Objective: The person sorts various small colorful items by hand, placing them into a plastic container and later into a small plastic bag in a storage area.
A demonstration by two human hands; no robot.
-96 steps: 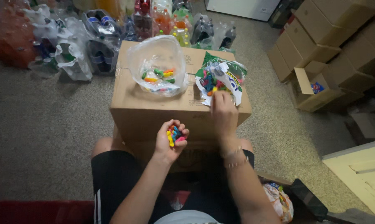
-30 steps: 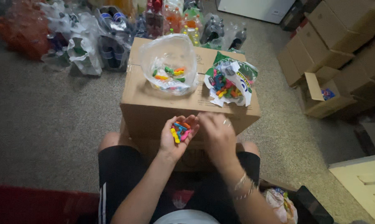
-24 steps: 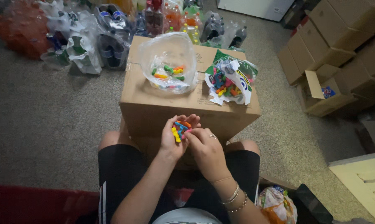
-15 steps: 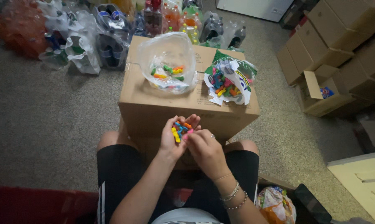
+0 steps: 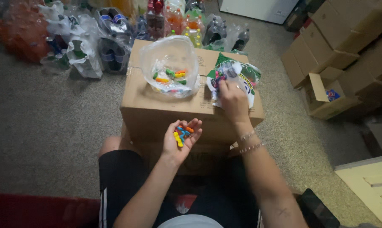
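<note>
We look down at our own two hands over a closed cardboard box [image 5: 174, 112] that serves as a counter in front of our knees. Our left hand [image 5: 181, 139] is cupped palm up, fingers loosely spread, cradling a small heap of colourful candies [image 5: 181, 133] just at the near edge of the box. Our right hand [image 5: 232, 99] reaches into a torn green-and-white candy bag [image 5: 245, 78] lying on the right of the box top; its fingers curl down, but we cannot tell whether they pinch anything. A clear plastic bag [image 5: 170, 63], open and holding a few more candies, sits on the box to the left of the torn bag.

The heap rests in an open palm beyond the box edge, so a tilt of the wrist could send pieces onto the carpet [image 5: 51, 122]. The thin clear bag stands by itself and could slump and spill.

The right fingertips are hidden inside the bag. The candies' shapes are too small to make out, and the wrapped bottles [image 5: 111, 38] behind are partly cut off.
</note>
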